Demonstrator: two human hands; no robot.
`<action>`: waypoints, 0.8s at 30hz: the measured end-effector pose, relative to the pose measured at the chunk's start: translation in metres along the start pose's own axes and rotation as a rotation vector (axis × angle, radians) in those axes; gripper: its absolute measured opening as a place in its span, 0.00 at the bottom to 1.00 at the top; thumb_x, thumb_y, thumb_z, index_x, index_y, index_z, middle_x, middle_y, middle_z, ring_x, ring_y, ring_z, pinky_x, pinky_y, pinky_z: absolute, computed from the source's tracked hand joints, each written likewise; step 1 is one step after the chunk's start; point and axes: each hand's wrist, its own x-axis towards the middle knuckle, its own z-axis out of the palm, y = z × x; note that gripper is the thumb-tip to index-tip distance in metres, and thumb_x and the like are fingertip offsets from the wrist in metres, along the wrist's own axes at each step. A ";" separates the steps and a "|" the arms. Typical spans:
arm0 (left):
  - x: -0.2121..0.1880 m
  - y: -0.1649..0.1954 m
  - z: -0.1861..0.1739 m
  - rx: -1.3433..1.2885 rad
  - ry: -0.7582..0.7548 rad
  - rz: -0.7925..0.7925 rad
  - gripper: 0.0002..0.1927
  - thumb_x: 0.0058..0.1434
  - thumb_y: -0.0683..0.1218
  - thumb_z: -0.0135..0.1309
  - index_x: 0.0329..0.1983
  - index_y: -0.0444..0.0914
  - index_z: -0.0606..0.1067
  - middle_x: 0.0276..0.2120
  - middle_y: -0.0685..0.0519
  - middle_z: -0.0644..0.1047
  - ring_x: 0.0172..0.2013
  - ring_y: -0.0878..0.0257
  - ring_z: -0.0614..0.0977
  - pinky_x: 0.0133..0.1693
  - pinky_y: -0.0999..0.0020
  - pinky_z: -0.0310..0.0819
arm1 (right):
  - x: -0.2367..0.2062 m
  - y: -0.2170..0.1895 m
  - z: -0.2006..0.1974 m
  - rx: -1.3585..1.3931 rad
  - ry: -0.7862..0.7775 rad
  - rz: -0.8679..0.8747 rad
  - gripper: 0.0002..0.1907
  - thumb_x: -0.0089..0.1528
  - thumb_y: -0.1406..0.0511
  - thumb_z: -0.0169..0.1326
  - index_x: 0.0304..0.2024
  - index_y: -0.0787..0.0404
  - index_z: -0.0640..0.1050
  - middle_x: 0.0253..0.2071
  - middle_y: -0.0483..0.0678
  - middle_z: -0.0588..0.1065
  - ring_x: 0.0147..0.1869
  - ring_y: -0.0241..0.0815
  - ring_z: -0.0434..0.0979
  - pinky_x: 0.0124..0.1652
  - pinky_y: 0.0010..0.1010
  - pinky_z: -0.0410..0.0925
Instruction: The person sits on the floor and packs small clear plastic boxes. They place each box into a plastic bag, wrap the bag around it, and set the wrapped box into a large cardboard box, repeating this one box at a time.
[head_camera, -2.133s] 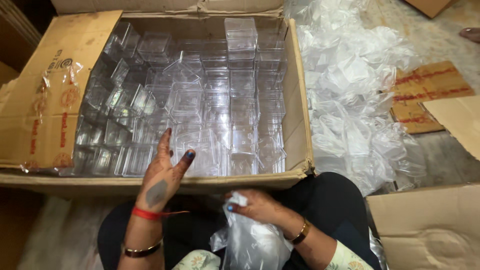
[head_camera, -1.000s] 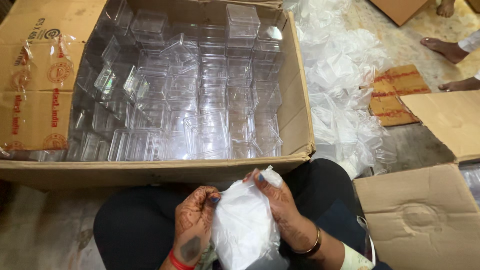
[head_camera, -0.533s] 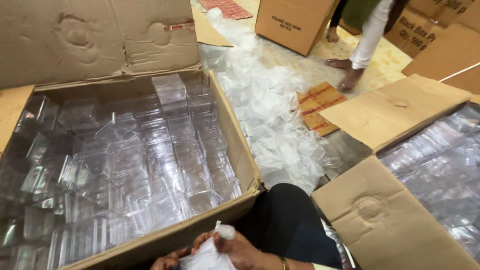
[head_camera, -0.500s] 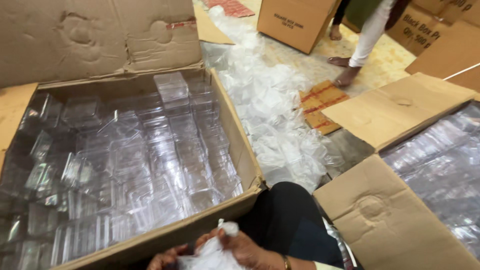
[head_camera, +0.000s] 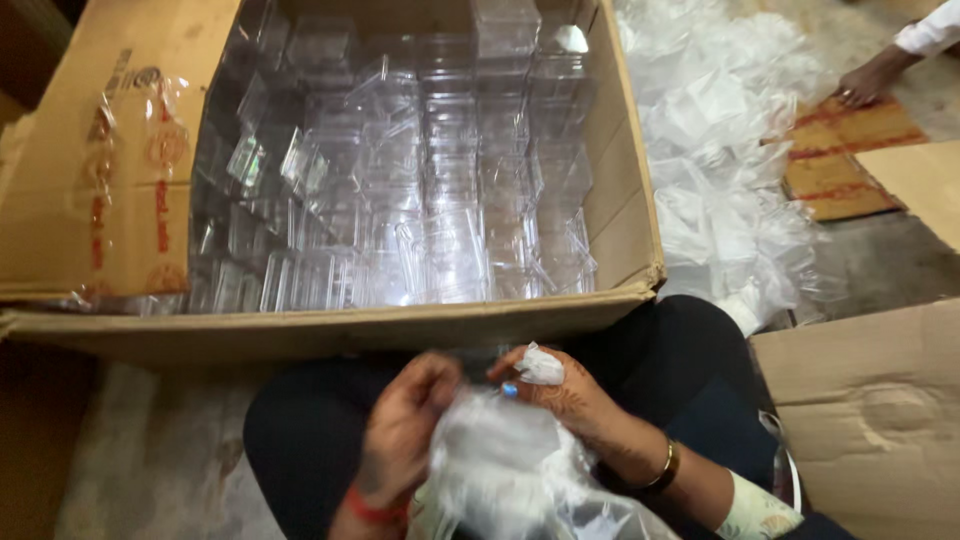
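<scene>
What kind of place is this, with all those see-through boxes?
Probably a packing workshop, with people working on the floor. A big carton is packed with clear plastic boxes, a heap of plastic bags lies beside it, and the left hand and right hand hold a bag.
</scene>
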 end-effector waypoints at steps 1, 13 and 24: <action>0.006 -0.004 0.013 0.001 0.068 0.037 0.07 0.73 0.43 0.49 0.42 0.33 0.73 0.37 0.54 0.73 0.40 0.66 0.73 0.44 0.72 0.69 | 0.000 0.004 0.004 0.062 0.005 -0.036 0.18 0.62 0.66 0.60 0.52 0.68 0.76 0.51 0.49 0.79 0.52 0.38 0.80 0.53 0.29 0.73; 0.026 -0.057 0.017 -0.463 0.379 0.081 0.11 0.72 0.48 0.50 0.44 0.35 0.76 0.37 0.51 0.80 0.37 0.64 0.80 0.41 0.72 0.75 | -0.003 0.046 -0.010 -0.047 0.009 -0.689 0.13 0.66 0.62 0.62 0.47 0.66 0.79 0.54 0.54 0.77 0.55 0.47 0.78 0.56 0.39 0.71; 0.038 -0.011 -0.042 -1.353 0.076 -0.073 0.10 0.67 0.50 0.57 0.45 0.39 0.79 0.35 0.53 0.81 0.38 0.57 0.84 0.48 0.43 0.78 | 0.025 0.004 -0.014 0.055 -0.098 0.009 0.11 0.64 0.65 0.59 0.47 0.62 0.76 0.41 0.45 0.77 0.44 0.36 0.78 0.43 0.28 0.73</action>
